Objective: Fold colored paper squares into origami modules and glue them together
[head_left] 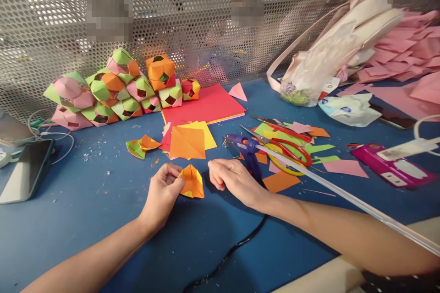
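Observation:
My left hand (165, 190) pinches a folded piece of orange and yellow paper (192, 182) by its left side, low over the table. To the right of that piece is my right hand (237, 181), its fingers curled together; whatever they might hold is hidden. Beyond the hands lie square orange paper sheets (187, 143) on top of yellow and pink ones. A smaller green and orange folded piece (140, 145) rests left of them. Just behind my right hand is a blue glue gun (249, 149) with a long clear glue stick (330, 181) reaching back over my right forearm.
Folded paper balls (106, 89) are stacked against the perforated metal screen (192, 4). Red sheets (209, 103) lie beside them. Scissors (292, 146) rest among paper scraps at right, near a magenta device (388, 165). A black cable (237, 245) crosses the front. A phone (27, 171) lies left.

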A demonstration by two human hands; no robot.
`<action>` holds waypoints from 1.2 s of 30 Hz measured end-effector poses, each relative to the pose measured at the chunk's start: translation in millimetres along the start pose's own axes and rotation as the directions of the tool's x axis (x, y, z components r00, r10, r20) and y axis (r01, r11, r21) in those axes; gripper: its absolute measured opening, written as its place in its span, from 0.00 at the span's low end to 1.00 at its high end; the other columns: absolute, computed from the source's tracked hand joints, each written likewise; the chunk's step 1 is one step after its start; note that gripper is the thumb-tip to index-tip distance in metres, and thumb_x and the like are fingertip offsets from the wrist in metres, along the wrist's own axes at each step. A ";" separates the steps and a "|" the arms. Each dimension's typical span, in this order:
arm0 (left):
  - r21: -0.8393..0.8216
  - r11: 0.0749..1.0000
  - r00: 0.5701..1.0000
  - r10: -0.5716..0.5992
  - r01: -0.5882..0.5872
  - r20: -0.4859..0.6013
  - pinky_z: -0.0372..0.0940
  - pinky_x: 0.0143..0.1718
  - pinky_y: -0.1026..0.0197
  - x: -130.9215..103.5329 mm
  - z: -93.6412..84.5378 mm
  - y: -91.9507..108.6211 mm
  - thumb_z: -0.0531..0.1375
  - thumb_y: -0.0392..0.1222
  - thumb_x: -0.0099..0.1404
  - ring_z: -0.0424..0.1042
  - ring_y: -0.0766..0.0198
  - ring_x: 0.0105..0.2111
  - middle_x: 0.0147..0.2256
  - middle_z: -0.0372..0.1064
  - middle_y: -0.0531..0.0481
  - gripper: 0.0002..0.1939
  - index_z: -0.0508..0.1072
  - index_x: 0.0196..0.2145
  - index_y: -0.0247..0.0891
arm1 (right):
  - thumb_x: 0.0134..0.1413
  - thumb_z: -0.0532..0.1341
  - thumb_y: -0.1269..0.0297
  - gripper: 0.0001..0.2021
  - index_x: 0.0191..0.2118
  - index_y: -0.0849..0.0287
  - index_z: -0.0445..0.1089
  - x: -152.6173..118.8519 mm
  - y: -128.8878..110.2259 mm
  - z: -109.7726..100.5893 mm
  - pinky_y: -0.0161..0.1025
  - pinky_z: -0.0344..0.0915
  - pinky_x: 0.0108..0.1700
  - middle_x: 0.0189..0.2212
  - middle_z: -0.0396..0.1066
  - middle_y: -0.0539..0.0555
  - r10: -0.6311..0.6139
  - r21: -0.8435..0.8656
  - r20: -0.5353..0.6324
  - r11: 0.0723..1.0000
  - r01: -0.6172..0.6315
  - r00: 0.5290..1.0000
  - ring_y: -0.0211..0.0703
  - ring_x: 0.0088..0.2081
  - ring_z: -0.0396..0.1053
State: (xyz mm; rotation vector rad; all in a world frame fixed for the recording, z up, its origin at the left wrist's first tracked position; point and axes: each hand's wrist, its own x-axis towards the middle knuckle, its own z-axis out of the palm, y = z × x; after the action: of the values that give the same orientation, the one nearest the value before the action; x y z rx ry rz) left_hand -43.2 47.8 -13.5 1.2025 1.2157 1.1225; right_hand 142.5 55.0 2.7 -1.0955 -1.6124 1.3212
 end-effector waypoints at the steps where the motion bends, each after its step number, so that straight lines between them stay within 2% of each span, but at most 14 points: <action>1: -0.022 1.000 1.000 -0.004 0.004 -0.001 0.61 0.31 0.67 0.5 -0.1 -1.7 0.59 0.36 0.54 0.66 0.68 0.31 0.32 0.67 0.53 0.06 0.63 0.24 0.36 | 0.61 0.50 0.59 0.17 0.22 0.59 0.59 0.2 1.5 1.0 0.34 0.59 0.30 0.21 0.61 0.47 -0.003 -0.005 -0.009 1.000 0.003 1.000 0.34 0.25 0.60; 3: -0.067 0.998 1.000 -0.012 0.013 0.007 0.61 0.32 0.66 0.8 -0.2 -4.0 0.59 0.37 0.55 0.67 0.67 0.32 0.33 0.68 0.52 0.07 0.62 0.25 0.36 | 0.57 0.55 0.62 0.07 0.32 0.58 0.63 0.6 3.6 3.6 0.34 0.61 0.33 0.27 0.64 0.48 0.004 -0.006 -0.018 1.000 -0.004 1.000 0.35 0.29 0.62; 6: -0.093 0.995 0.999 -0.014 0.017 0.031 0.62 0.34 0.65 -0.5 0.7 -3.2 0.59 0.37 0.57 0.68 0.67 0.33 0.35 0.69 0.51 0.08 0.61 0.25 0.37 | 0.54 0.58 0.62 0.07 0.37 0.58 0.62 0.6 4.1 7.4 0.33 0.61 0.32 0.28 0.63 0.47 0.023 -0.031 0.025 0.999 -0.022 0.999 0.35 0.29 0.62; 9: -0.057 0.998 0.996 -0.012 0.018 0.093 0.63 0.36 0.64 -3.7 2.2 1.3 0.59 0.39 0.59 0.68 0.66 0.35 0.36 0.69 0.50 0.09 0.61 0.26 0.37 | 0.56 0.56 0.61 0.06 0.33 0.58 0.62 -0.1 3.5 9.1 0.32 0.59 0.29 0.25 0.63 0.47 -0.007 -0.163 0.036 0.986 0.013 0.999 0.35 0.26 0.61; 13: 0.041 0.999 0.981 0.002 -0.010 0.196 0.63 0.36 0.64 -8.8 3.4 4.9 0.59 0.41 0.60 0.68 0.65 0.35 0.36 0.69 0.49 0.11 0.60 0.25 0.38 | 0.59 0.53 0.65 0.10 0.26 0.58 0.60 -1.2 7.3 8.6 0.33 0.58 0.29 0.23 0.63 0.48 -0.199 -0.383 0.002 0.905 0.185 0.980 0.35 0.26 0.61; 18: 0.157 0.984 0.983 0.055 -0.084 0.176 0.61 0.31 0.66 -10.5 4.0 2.1 0.57 0.39 0.61 0.66 0.68 0.31 0.33 0.67 0.51 0.11 0.57 0.24 0.38 | 0.59 0.52 0.68 0.11 0.25 0.58 0.58 -1.4 19.4 10.3 0.33 0.58 0.28 0.21 0.63 0.48 -0.445 -0.523 0.039 0.754 0.397 0.895 0.34 0.23 0.61; 23: 0.188 0.976 0.982 0.079 -0.112 0.172 0.60 0.29 0.66 -10.8 4.6 -1.1 0.56 0.37 0.60 0.66 0.67 0.31 0.33 0.67 0.51 0.12 0.56 0.23 0.39 | 0.60 0.52 0.67 0.13 0.23 0.57 0.57 -1.1 27.0 13.4 0.34 0.58 0.27 0.19 0.61 0.48 -0.517 -0.549 0.054 0.700 0.458 0.854 0.35 0.23 0.60; 26: 0.183 0.976 0.979 0.089 -0.122 0.182 0.61 0.30 0.66 -10.0 4.3 -1.7 0.56 0.36 0.59 0.65 0.68 0.31 0.33 0.67 0.51 0.11 0.55 0.23 0.39 | 0.60 0.52 0.66 0.10 0.28 0.58 0.61 -1.8 25.9 13.4 0.35 0.61 0.31 0.23 0.64 0.49 -0.445 -0.515 0.064 0.752 0.411 0.893 0.37 0.27 0.64; 28: 0.171 0.978 0.982 0.092 -0.121 0.166 0.61 0.31 0.66 -7.5 3.2 -0.7 0.56 0.36 0.58 0.66 0.67 0.31 0.33 0.66 0.51 0.11 0.55 0.23 0.39 | 0.61 0.52 0.64 0.06 0.36 0.58 0.64 -2.5 22.2 12.6 0.35 0.63 0.36 0.30 0.68 0.52 -0.324 -0.464 0.051 0.830 0.309 0.945 0.38 0.33 0.67; 30: 0.166 0.979 0.986 0.102 -0.123 0.130 0.61 0.31 0.65 -2.9 0.5 1.5 0.56 0.36 0.57 0.65 0.67 0.30 0.31 0.65 0.52 0.11 0.55 0.23 0.39 | 0.62 0.51 0.61 0.09 0.44 0.57 0.62 -3.2 17.5 11.5 0.36 0.64 0.40 0.36 0.69 0.52 -0.205 -0.413 0.045 0.888 0.205 0.978 0.39 0.37 0.67; 33: 0.183 0.973 0.990 0.134 -0.141 0.052 0.60 0.30 0.67 6.9 -7.0 6.6 0.57 0.37 0.57 0.64 0.69 0.29 0.28 0.63 0.54 0.11 0.56 0.23 0.38 | 0.63 0.49 0.58 0.11 0.44 0.56 0.63 -3.9 12.1 10.0 0.35 0.63 0.39 0.33 0.68 0.50 -0.105 -0.388 0.074 0.913 0.126 0.992 0.38 0.35 0.67; 36: 0.212 0.964 0.986 0.164 -0.157 -0.016 0.57 0.26 0.69 16.5 -16.0 12.2 0.58 0.38 0.58 0.61 0.72 0.25 0.26 0.61 0.57 0.08 0.59 0.26 0.38 | 0.63 0.49 0.58 0.10 0.40 0.56 0.64 -4.0 11.7 9.3 0.36 0.62 0.39 0.33 0.68 0.50 -0.103 -0.414 0.125 0.898 0.146 0.987 0.37 0.35 0.67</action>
State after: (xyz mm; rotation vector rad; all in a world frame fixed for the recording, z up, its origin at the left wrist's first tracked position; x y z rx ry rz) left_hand -58.2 65.7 -1.9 1.4700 1.3057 1.1579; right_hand 137.0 49.3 -10.6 -1.1639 -2.0733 0.9763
